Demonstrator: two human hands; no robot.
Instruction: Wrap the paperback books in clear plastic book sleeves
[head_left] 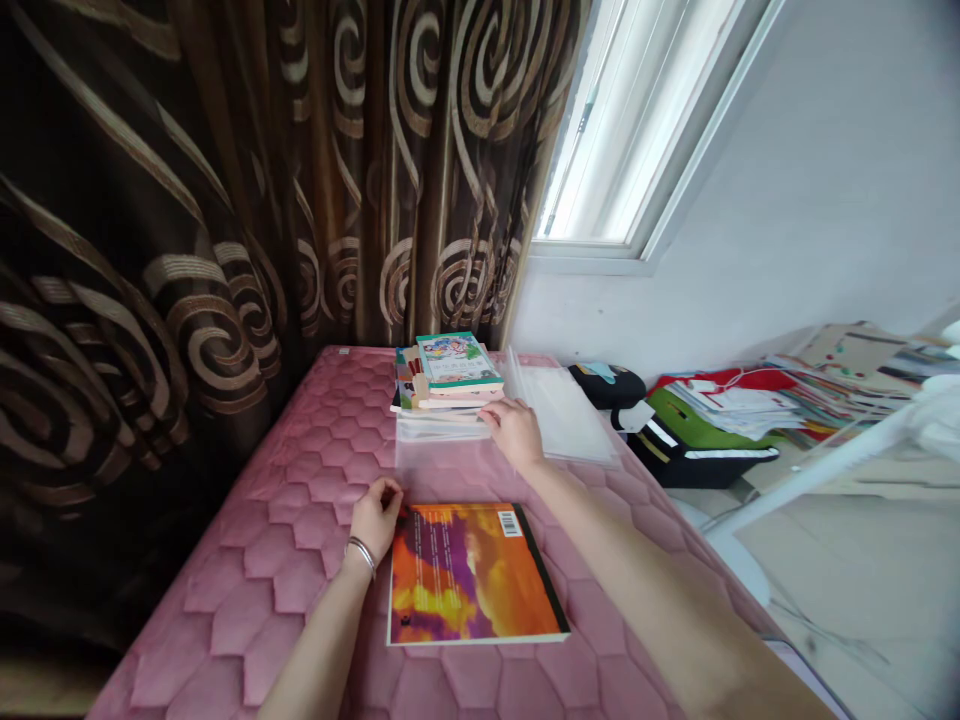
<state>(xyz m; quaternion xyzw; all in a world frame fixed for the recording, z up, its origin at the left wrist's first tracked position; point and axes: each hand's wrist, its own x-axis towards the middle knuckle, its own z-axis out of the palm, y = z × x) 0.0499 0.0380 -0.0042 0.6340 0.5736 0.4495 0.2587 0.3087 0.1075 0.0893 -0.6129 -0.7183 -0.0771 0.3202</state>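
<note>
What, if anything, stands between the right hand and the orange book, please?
Only a clear plastic sheet shows between the right hand and the orange book, just beyond the book's far edge; nothing else visible stands in the way.

Head-worn view, forward and down

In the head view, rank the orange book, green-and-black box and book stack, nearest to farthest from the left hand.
1. Orange book: immediately right of the left hand.
2. Book stack: ahead, toward the far end of the pink quilted surface.
3. Green-and-black box: far right, past that surface's edge.
</note>
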